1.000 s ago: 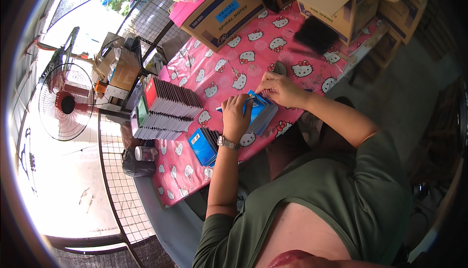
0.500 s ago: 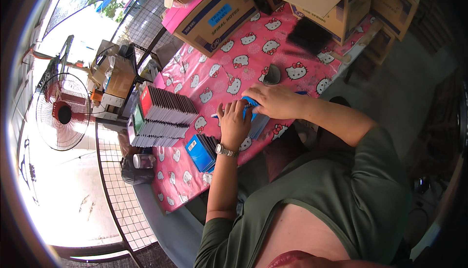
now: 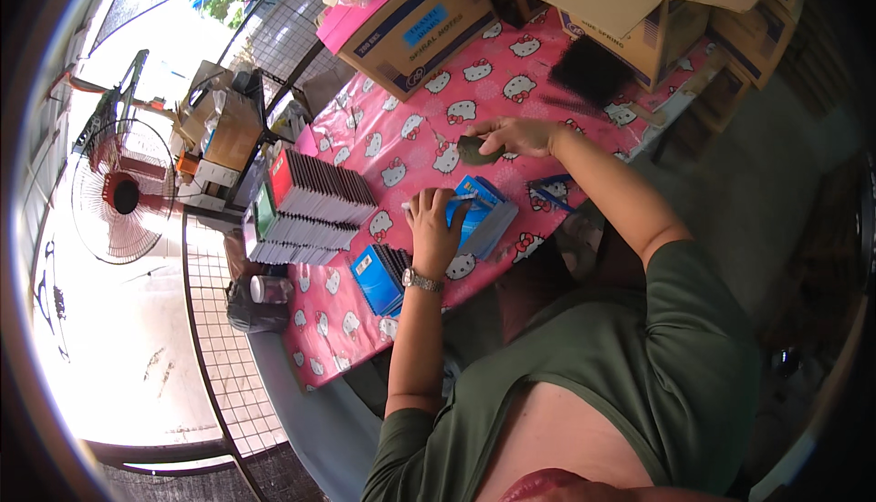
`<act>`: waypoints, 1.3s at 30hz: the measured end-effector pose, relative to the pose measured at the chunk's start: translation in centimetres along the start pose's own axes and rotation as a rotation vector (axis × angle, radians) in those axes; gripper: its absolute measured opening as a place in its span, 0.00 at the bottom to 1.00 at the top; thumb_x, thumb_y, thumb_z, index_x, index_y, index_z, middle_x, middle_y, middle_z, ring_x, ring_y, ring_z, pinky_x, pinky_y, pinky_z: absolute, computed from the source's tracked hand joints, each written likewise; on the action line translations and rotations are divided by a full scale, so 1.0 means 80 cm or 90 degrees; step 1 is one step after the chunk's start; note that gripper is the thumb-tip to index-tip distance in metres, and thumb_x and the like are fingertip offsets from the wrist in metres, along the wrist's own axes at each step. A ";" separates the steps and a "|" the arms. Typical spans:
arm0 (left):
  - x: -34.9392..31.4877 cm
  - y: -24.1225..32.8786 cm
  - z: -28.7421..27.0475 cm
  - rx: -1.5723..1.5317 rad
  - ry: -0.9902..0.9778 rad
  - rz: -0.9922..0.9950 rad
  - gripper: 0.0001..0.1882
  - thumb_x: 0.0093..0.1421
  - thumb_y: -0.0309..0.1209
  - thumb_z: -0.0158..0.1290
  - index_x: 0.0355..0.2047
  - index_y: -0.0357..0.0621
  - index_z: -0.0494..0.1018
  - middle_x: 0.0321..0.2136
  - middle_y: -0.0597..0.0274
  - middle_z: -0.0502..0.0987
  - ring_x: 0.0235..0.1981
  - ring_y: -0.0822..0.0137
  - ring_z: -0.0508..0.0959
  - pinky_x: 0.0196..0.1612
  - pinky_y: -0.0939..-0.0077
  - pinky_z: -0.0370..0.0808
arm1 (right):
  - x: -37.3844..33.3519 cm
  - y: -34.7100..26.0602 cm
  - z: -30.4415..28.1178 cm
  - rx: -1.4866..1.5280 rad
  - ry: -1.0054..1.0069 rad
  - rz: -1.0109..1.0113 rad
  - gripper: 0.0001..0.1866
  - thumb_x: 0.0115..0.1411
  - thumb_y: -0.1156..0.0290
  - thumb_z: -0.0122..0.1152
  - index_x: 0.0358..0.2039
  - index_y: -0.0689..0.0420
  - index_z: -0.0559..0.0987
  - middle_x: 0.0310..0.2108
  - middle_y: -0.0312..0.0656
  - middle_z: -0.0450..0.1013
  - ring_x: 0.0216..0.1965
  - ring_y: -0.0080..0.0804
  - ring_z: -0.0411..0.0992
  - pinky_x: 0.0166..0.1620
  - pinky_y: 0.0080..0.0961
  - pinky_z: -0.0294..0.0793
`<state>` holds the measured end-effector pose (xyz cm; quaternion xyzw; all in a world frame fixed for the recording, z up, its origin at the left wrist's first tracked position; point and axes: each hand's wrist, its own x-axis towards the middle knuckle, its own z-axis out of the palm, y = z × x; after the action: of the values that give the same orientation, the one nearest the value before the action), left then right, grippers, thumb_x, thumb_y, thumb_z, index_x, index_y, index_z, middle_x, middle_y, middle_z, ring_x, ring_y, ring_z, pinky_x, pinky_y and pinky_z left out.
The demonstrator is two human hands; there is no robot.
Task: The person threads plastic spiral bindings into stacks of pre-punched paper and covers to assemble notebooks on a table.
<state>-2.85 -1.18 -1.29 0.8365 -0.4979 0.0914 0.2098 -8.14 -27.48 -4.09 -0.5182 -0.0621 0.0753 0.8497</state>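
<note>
My left hand (image 3: 432, 224) is closed, fingers curled over the left edge of a short stack of blue-covered notebooks (image 3: 491, 230). A slim blue-and-white stick (image 3: 466, 198), perhaps a pen, runs under its fingers. Above and beyond the stack, my right hand (image 3: 518, 136) grips a small dark green, cup-like piece (image 3: 477, 152) between thumb and fingers. Its exact kind is unclear. Right of the stack, slim blue and dark sticks (image 3: 553, 193) lie on the pink patterned tablecloth (image 3: 383, 146). Left of my wrist sits a fanned pile of blue spiral notebooks (image 3: 377, 278).
Tall stacks of spiral notebooks (image 3: 315, 205) stand at the left. Cardboard boxes (image 3: 415, 32) line the far side, one open box (image 3: 630, 18) at right. Near it lies a black bristly heap (image 3: 591, 70). A fan (image 3: 121, 193) and a lidded jar (image 3: 269, 289) are farther left.
My right hand has left the blue notebooks and moved up, picking up the dark green piece from the tablecloth. My left hand stays at the stack. The view has shifted slightly.
</note>
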 end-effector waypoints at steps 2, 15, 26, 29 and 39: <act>0.011 0.012 0.005 -0.002 0.000 0.031 0.16 0.56 0.37 0.61 0.42 0.45 0.74 0.40 0.58 0.74 0.45 0.51 0.70 0.52 0.56 0.65 | -0.009 -0.029 0.018 -0.148 -0.096 0.085 0.24 0.50 0.70 0.65 0.50 0.56 0.78 0.50 0.39 0.73 0.53 0.30 0.68 0.56 0.28 0.66; 0.021 -0.023 0.002 -0.168 0.041 0.002 0.13 0.52 0.24 0.60 0.39 0.41 0.74 0.38 0.54 0.74 0.43 0.51 0.73 0.48 0.58 0.70 | -0.018 -0.045 0.020 -0.341 -0.138 0.102 0.27 0.54 0.65 0.64 0.55 0.54 0.74 0.44 0.35 0.75 0.45 0.24 0.73 0.46 0.20 0.70; 0.024 -0.029 -0.001 -0.300 -0.022 -0.050 0.13 0.55 0.23 0.59 0.41 0.37 0.72 0.37 0.54 0.75 0.32 0.61 0.78 0.33 0.72 0.76 | -0.003 -0.049 0.030 -0.008 -0.181 0.047 0.25 0.52 0.66 0.67 0.51 0.58 0.77 0.43 0.37 0.77 0.46 0.24 0.72 0.49 0.23 0.69; 0.029 -0.029 -0.003 -0.319 -0.012 -0.040 0.13 0.55 0.23 0.59 0.40 0.37 0.72 0.37 0.54 0.75 0.32 0.62 0.78 0.34 0.72 0.76 | 0.015 -0.040 0.018 -0.357 -0.105 0.043 0.23 0.53 0.66 0.66 0.50 0.57 0.76 0.42 0.34 0.76 0.42 0.19 0.72 0.45 0.19 0.69; 0.025 -0.036 -0.002 -0.322 -0.023 -0.142 0.12 0.57 0.24 0.59 0.41 0.36 0.72 0.35 0.58 0.77 0.32 0.69 0.78 0.35 0.75 0.77 | -0.006 0.041 -0.069 -0.996 0.388 0.205 0.33 0.45 0.57 0.75 0.52 0.52 0.77 0.56 0.47 0.69 0.55 0.50 0.67 0.57 0.40 0.67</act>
<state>0.68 -1.48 -1.15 0.8088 -0.4131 -0.0741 0.4118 -7.79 -30.91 -9.52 -0.9559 0.2092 -0.0120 0.2058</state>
